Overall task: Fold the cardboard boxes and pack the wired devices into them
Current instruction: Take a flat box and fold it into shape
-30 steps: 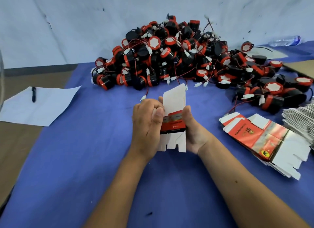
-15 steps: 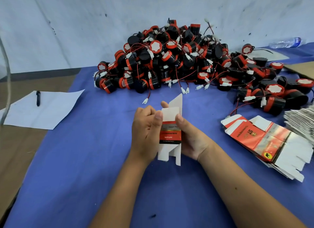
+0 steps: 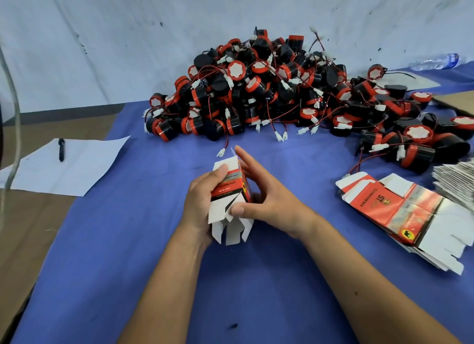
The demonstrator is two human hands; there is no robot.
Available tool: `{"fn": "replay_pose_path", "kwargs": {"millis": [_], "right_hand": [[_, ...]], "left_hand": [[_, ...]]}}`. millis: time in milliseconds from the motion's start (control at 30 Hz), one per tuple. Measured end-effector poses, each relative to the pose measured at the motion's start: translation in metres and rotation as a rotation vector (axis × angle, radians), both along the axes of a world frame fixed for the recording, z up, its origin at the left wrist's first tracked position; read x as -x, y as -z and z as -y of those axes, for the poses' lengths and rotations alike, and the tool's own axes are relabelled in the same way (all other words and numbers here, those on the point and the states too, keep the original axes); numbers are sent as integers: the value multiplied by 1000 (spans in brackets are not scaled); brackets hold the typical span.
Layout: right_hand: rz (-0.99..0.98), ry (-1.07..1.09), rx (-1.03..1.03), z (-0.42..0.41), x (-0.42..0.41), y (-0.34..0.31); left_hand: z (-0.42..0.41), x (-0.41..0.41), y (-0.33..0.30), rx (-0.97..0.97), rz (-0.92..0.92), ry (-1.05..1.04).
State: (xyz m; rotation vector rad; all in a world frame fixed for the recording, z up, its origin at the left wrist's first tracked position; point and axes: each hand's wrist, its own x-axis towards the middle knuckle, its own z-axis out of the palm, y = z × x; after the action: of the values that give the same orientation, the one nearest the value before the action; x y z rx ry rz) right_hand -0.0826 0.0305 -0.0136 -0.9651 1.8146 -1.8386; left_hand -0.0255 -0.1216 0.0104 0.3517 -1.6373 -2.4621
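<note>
I hold a small red, black and white cardboard box [image 3: 230,189] above the blue table, opened into a tube with its white bottom flaps hanging loose. My left hand [image 3: 202,197] grips it from the left, thumb on the top panel. My right hand [image 3: 269,200] touches its right side, thumb pressing a lower flap while the fingers stretch out straight past the box. A big heap of black and red wired devices [image 3: 269,92] with white connectors lies behind. A stack of flat unfolded boxes [image 3: 400,207] sits at the right.
The blue cloth [image 3: 128,241] covers the table. A white sheet [image 3: 66,164] with a black pen [image 3: 61,148] lies at the left. A pile of folded leaflets [image 3: 459,179] is at the right edge. A plastic bottle [image 3: 433,61] lies far back right by the white wall.
The flat box has been opened into a square tube and tilted. My right hand's fingers have straightened and its thumb moved down onto a bottom flap.
</note>
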Motion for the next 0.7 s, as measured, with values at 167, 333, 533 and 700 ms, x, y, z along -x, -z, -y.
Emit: {"fn": "replay_pose_path", "kwargs": {"millis": [167, 333, 533, 700], "right_hand": [[-120, 108, -72, 1, -3, 1], [-101, 343, 7, 6, -5, 1], [-87, 311, -13, 0, -2, 2], [-578, 346, -274, 1, -4, -2]], "left_hand": [[0, 3, -1, -114, 47, 15], [-10, 1, 1, 158, -103, 71], [-17, 1, 2, 209, -202, -3], [0, 0, -2, 281, -108, 46]]}}
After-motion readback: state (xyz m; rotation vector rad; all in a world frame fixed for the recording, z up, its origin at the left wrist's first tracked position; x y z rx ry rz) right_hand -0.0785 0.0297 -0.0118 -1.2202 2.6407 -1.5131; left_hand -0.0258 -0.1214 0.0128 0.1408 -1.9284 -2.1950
